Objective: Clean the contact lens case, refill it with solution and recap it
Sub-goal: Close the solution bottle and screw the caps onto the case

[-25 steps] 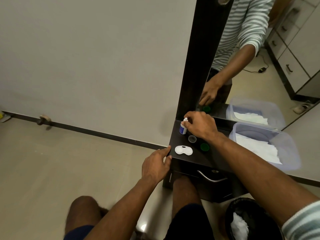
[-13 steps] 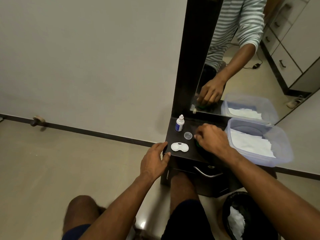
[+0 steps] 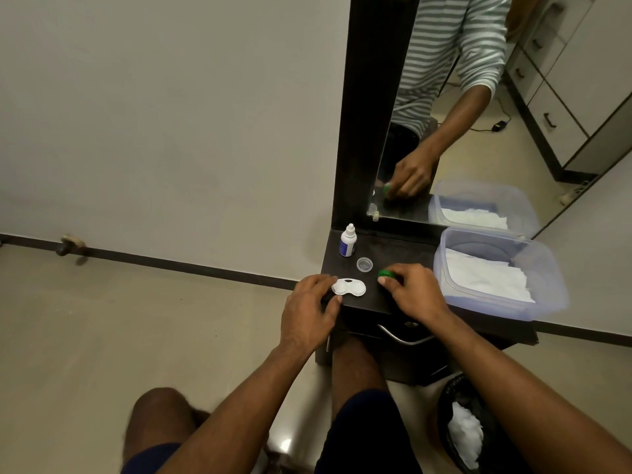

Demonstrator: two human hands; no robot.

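Observation:
The white two-well lens case [image 3: 349, 288] lies uncapped near the front left edge of the dark dresser top [image 3: 403, 254]. My left hand [image 3: 309, 311] rests at that edge, fingertips touching the case's left end. My right hand [image 3: 412, 290] pinches a green cap [image 3: 386, 274] just right of the case. A clear cap [image 3: 364, 264] lies behind the case. The small white solution bottle [image 3: 348, 241] with a blue label stands capped at the back left corner.
A clear plastic tub [image 3: 543, 268] holding white tissues fills the right of the dresser top. A mirror [image 3: 478, 107] rises behind. A black bin [image 3: 455, 436] with crumpled tissue stands on the floor at the lower right. My knees are under the drawer handle [image 3: 398, 336].
My right hand left the solution bottle standing, moved right and forward, and picked up the green cap. My left hand slid up to touch the case.

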